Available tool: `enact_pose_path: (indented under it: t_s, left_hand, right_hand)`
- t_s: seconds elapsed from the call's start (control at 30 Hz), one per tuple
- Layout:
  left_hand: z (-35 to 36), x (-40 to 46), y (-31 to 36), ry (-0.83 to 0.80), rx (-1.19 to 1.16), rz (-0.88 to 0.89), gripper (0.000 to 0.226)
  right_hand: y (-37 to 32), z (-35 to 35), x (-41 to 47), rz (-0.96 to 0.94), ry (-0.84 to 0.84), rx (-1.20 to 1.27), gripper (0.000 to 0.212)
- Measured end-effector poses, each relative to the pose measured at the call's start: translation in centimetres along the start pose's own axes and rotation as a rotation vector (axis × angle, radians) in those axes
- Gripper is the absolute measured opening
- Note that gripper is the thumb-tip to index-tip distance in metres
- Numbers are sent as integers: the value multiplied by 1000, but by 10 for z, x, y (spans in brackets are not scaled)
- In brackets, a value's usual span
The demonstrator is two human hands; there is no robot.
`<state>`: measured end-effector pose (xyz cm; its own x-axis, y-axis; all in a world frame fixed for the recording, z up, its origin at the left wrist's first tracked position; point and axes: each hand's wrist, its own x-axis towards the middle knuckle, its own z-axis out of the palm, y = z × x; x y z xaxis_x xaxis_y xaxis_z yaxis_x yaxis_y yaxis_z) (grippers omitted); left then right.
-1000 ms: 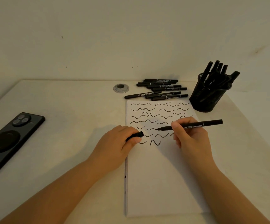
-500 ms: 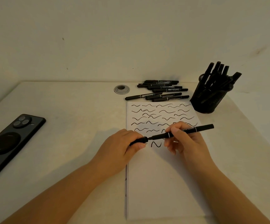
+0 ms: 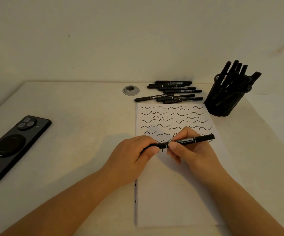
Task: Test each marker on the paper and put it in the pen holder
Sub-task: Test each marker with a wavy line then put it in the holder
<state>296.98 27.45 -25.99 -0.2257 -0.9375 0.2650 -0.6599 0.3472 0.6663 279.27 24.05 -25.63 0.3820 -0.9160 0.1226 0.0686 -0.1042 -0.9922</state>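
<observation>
A black marker (image 3: 194, 139) lies level above the white paper (image 3: 173, 193), whose upper half carries rows of black squiggles. My right hand (image 3: 188, 150) pinches the marker's barrel. My left hand (image 3: 132, 157) grips the marker's cap (image 3: 156, 145), which now sits on the marker's left end. Several loose black markers (image 3: 173, 92) lie in a pile behind the paper. A black mesh pen holder (image 3: 226, 99) stands at the paper's far right corner with several markers upright in it.
A black phone (image 3: 13, 147) lies face down on the left of the pale table (image 3: 80, 126). A round grey cable grommet (image 3: 131, 90) is set in the table near the wall. The table edge runs close behind the holder.
My right hand moved the marker left toward my left hand, and the cap held there has gone onto the marker's tip.
</observation>
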Motion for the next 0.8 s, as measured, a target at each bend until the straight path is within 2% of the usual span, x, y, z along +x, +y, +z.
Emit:
enact_pose_path:
  t_s: [0.07,0.3,0.53,0.67,0.8]
  left_hand:
    - [1,-2,0,20,-42,-3,39]
    - [3,-5,2,38,-132,-16,35]
    - [3,-5,6,-27,-238,-45,24]
    - [3,-5,5,-26,-227,-24,25]
    - [4,-4,2,51,-195,-10,29]
  right_hand:
    - [-2,0,0,-13,-6,19,10]
    - [-2,-1,-4,-52,-56,37,18]
    - [-5,-3,-5,-80,-106,25,11]
    - [-6,-3,-5,-73,-107,20,10]
    - [-5,-2,-4,-56,-62,22,12]
